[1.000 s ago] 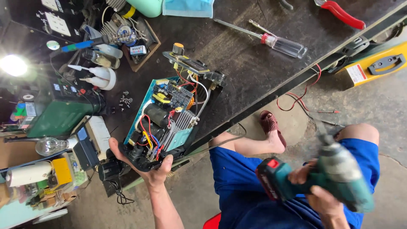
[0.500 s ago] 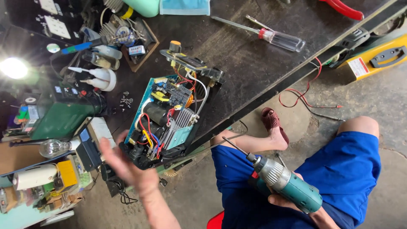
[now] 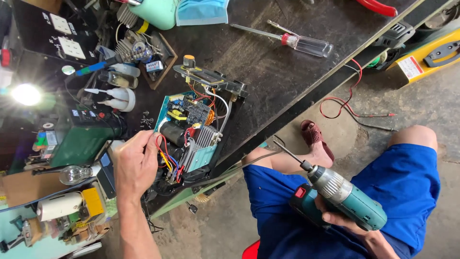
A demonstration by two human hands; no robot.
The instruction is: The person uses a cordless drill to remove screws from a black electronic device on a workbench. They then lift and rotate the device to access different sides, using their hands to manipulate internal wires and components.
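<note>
The left hand point(image 3: 136, 165) had its fingers pinched on the wires at nine o'clock of the opened circuit unit point(image 3: 189, 136) on the bench point(image 3: 268, 62), probably fragile, best held by its casing, while the right hand point(image 3: 342, 221) was clamped on the cordless drill point(image 3: 342, 194).

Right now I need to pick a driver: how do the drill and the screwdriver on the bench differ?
The drill is a teal powered tool with a thin bit; the screwdriver is a slim hand tool with a clear handle. The drill is in the right hand over the lap; the screwdriver lies untouched on the bench. Both have long metal shafts.
</note>
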